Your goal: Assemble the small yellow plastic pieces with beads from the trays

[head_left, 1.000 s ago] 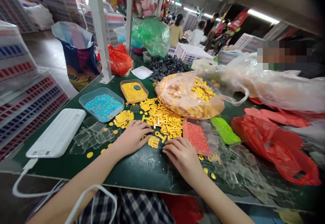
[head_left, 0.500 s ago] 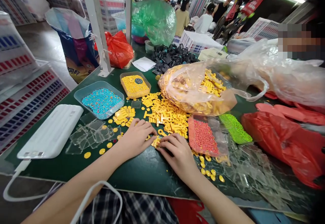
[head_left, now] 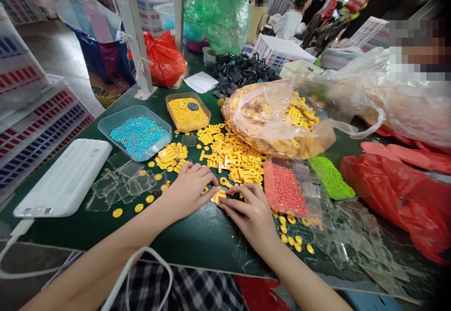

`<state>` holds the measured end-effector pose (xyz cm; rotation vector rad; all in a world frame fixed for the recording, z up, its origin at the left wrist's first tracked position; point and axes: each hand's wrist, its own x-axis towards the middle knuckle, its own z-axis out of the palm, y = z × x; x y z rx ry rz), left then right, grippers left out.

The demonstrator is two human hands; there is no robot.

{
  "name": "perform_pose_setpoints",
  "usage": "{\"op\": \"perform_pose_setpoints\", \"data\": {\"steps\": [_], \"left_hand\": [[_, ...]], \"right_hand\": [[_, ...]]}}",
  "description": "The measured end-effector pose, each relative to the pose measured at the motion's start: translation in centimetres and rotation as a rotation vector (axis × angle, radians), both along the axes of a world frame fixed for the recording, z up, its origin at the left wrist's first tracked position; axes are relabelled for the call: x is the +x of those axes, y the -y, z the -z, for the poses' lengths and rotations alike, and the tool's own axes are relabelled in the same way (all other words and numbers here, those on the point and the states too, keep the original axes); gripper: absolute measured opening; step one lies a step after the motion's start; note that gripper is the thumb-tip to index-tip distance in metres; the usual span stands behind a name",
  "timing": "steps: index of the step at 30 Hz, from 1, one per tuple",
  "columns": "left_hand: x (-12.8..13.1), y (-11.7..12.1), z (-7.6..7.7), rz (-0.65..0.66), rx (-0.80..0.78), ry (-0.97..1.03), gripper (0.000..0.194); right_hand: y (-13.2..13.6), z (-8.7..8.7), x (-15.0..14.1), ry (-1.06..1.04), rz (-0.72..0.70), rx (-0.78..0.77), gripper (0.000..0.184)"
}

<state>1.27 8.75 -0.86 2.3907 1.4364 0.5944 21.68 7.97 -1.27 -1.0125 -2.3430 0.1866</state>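
Between my two hands, low over the green tabletop (head_left: 207,240), is a small yellow plastic piece (head_left: 219,194) with rows of tiny coloured dots. My left hand (head_left: 192,189) pinches its left side with thumb and fingers. On the other side my right hand (head_left: 250,210) grips it with its fingertips. Just beyond lies a heap of loose yellow plastic parts (head_left: 234,153), some ring-shaped and some T-shaped. A red tray of red beads (head_left: 287,189) stands right of my right hand. Flat yellow pieces (head_left: 171,155) lie past my left hand.
Trays of blue beads (head_left: 139,135), yellow beads (head_left: 186,112) and green beads (head_left: 331,177) stand around. Clear plastic pieces (head_left: 123,184) lie left, near a white power bank (head_left: 65,179) whose cable crosses my lap. A plastic bag of yellow parts (head_left: 268,123) and black parts (head_left: 243,73) sit farther back.
The view has shifted slightly, with the table's far items sitting a little higher. Both hands stay on the yellow piece; its dotted face shows more now.
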Motion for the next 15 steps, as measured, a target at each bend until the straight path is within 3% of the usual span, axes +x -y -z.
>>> {"op": "perform_pose_setpoints", "data": {"steps": [15], "left_hand": [[-0.45,-0.01,-0.25,0.038,0.022,-0.015,0.027]], "right_hand": [[-0.12,-0.36,0.34,-0.035,0.015,-0.006,0.019]]}}
